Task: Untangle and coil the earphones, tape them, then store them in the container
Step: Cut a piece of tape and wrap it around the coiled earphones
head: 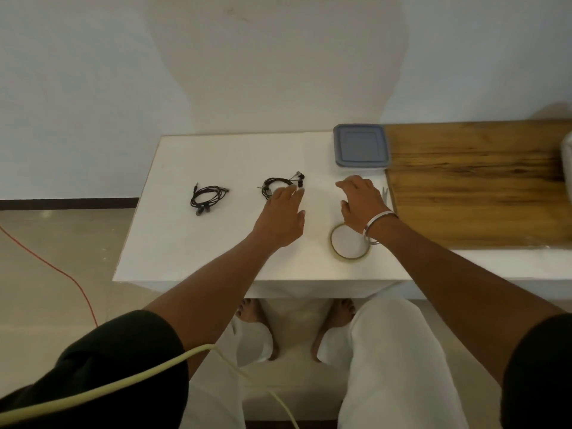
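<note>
Two black earphone sets lie on the white table [216, 249]. One coiled set [206, 197] sits at the left. The other set [280, 184] lies mid-table, and the fingertips of my left hand [283, 216] reach its near edge, fingers stretched out. My right hand [362, 202] hovers with spread fingers between the tape roll [349, 245] and the container [360, 146], holding nothing. The container stands at the table's back, its grey-blue lid on. A metal bangle is on my right wrist.
A wooden board [476, 184] adjoins the table on the right. Small scissors [384, 195] lie by its edge, partly behind my right hand. A red cable [62, 274] runs over the floor at the left. My knees and bare feet are below the table.
</note>
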The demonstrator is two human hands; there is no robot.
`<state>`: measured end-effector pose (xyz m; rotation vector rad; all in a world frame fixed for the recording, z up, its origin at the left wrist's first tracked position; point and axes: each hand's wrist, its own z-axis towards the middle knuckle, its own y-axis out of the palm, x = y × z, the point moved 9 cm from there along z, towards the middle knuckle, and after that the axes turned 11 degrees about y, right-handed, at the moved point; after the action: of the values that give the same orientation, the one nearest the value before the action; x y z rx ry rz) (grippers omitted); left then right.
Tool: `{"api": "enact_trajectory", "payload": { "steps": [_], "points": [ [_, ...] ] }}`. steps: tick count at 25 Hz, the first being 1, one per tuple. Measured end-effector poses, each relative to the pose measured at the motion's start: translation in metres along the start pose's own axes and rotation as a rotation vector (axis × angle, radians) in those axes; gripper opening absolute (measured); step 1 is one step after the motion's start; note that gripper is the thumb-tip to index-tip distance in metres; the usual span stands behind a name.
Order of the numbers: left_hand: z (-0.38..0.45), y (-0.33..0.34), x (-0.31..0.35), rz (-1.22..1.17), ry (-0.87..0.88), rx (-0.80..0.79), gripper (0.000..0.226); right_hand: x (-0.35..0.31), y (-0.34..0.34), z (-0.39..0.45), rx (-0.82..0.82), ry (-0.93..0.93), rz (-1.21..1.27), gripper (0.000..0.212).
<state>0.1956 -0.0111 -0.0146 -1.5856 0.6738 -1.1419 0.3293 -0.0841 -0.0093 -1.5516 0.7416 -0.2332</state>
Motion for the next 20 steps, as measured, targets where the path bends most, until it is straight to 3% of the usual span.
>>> {"api": "enact_trajectory", "payload": {
  "steps": [6,11,20],
  "points": [
    [-0.007,0.041,0.033,-0.249,-0.093,-0.107,0.043,0.054,-0.002,-0.022,-0.058,0.119,0.028,0.033],
    [0.003,0.053,0.043,-0.383,-0.168,-0.080,0.041,0.067,0.012,-0.027,-0.096,0.147,0.101,0.024],
    [0.007,0.059,0.040,-0.495,-0.312,-0.004,0.033,0.061,0.031,-0.031,-0.166,0.134,0.168,0.026]
  ]
}}
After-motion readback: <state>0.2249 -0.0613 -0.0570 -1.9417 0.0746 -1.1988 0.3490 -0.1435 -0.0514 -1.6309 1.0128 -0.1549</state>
